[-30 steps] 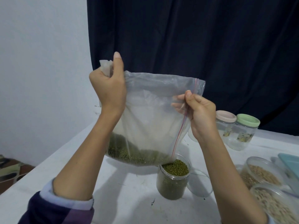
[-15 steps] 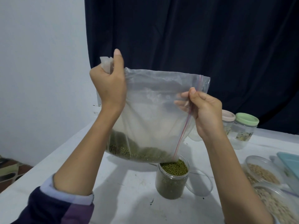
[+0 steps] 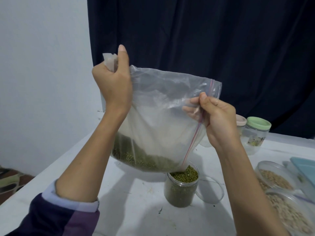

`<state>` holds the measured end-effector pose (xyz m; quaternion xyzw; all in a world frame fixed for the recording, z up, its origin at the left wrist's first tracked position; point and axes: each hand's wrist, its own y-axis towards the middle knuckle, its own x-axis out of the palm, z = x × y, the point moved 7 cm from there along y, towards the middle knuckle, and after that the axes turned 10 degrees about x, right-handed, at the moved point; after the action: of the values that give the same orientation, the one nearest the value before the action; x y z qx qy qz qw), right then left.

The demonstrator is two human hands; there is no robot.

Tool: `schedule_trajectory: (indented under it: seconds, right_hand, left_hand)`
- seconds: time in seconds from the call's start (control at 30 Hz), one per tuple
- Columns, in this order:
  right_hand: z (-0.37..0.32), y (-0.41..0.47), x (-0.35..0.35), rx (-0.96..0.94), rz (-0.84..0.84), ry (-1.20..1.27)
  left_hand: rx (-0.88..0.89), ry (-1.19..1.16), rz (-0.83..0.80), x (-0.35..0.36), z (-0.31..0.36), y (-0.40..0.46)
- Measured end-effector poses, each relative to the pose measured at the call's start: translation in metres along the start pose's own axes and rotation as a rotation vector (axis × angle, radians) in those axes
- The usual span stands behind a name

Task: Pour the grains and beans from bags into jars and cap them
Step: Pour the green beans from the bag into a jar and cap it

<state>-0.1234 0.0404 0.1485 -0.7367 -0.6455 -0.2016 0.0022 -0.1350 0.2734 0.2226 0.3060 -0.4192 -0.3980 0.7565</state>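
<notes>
While my left hand (image 3: 113, 82) clenches the upper corner of the clear bag (image 3: 162, 120), my right hand (image 3: 216, 116) pinches its red zip edge lower down. Between them the bag hangs tilted, green beans (image 3: 136, 155) pooled at its bottom, its low corner touching the heaped open jar (image 3: 181, 188) on the white worktop (image 3: 136, 210).

1 bag (image 3: 163, 120), 2 hands, 3 open jars, 2 capped jars, 1 clear lid (image 3: 210, 189)
</notes>
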Motion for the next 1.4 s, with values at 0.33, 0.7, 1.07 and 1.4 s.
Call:
schedule_trajectory:
  seconds: [0.33, 0.7, 1.07, 1.4]
  right_hand:
    - [0.007, 0.003, 0.009, -0.02, -0.025, 0.006]
    - [0.006, 0.008, 0.015, -0.033, -0.03, -0.022]
    - [0.005, 0.009, 0.009, -0.044, -0.037, -0.034]
    - [0.006, 0.008, 0.007, -0.053, -0.02, 0.031]
  left_hand:
    - [0.014, 0.001, -0.014, -0.008, 0.004, 0.006]
    - [0.002, -0.011, -0.006, -0.011, 0.006, 0.007]
    - [-0.008, -0.013, -0.006, -0.007, 0.003, 0.005]
    - [-0.019, -0.005, -0.021, -0.006, -0.003, 0.006]
